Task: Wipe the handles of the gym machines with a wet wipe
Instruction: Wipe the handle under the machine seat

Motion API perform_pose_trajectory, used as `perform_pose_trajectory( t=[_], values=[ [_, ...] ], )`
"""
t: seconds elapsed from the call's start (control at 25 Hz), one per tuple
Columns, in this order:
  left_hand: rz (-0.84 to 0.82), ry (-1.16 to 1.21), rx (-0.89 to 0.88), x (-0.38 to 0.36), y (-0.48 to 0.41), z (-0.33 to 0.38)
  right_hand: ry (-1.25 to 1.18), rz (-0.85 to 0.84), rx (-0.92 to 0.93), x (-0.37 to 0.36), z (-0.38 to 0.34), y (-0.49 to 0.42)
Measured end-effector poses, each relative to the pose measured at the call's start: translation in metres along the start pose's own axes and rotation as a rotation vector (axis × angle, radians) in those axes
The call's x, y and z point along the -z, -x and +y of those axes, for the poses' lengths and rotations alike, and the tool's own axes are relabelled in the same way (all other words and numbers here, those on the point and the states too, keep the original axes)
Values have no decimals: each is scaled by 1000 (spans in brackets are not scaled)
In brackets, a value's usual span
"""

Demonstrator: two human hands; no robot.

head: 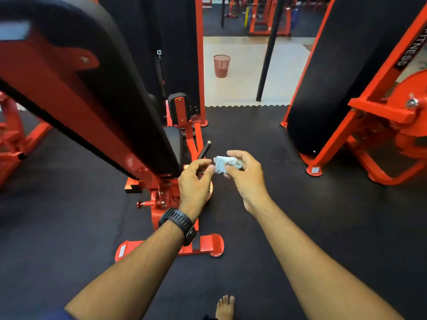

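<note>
Wet wipe, one, crumpled, held between two hands just beside one black handle
Right hand grips the wad; left hand pinches its left edge. Risk, judged: pulled apart while bunched, it may tear or drop to the floor. One red mesh bin well beyond

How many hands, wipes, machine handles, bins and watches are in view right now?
Hands: 2 (left hand, right hand)
Wet wipe: 1
Black handle: 1
Mesh bin: 1
Wristwatch: 1
Total: 6
</note>
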State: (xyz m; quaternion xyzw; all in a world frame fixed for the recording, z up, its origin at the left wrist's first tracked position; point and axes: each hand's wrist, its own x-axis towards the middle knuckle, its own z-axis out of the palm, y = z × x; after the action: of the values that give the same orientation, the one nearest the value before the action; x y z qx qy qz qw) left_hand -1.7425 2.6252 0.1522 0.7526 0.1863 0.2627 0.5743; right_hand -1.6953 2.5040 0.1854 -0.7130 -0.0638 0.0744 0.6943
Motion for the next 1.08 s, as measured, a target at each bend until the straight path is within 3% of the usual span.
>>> perform_pose_trajectory(
  t=[0.28, 0.52, 0.8, 0.92, 1.08],
  values=[
    [93, -96, 144, -99, -102, -48, 101, -211, -69, 23, 45, -171],
    [314, -179, 295, -173, -174, -86, 236, -404, -68, 21, 95, -310],
    [401, -290, 453, -210, -234, -150, 438, -629, 54, -9, 161, -412],
    [348, -483, 503, -204, -254, -196, 451, -664, 149, -34, 205, -441],
    [75, -946, 512, -184, -271, -278, 487, -749, 339, -76, 290, -468]
  ],
)
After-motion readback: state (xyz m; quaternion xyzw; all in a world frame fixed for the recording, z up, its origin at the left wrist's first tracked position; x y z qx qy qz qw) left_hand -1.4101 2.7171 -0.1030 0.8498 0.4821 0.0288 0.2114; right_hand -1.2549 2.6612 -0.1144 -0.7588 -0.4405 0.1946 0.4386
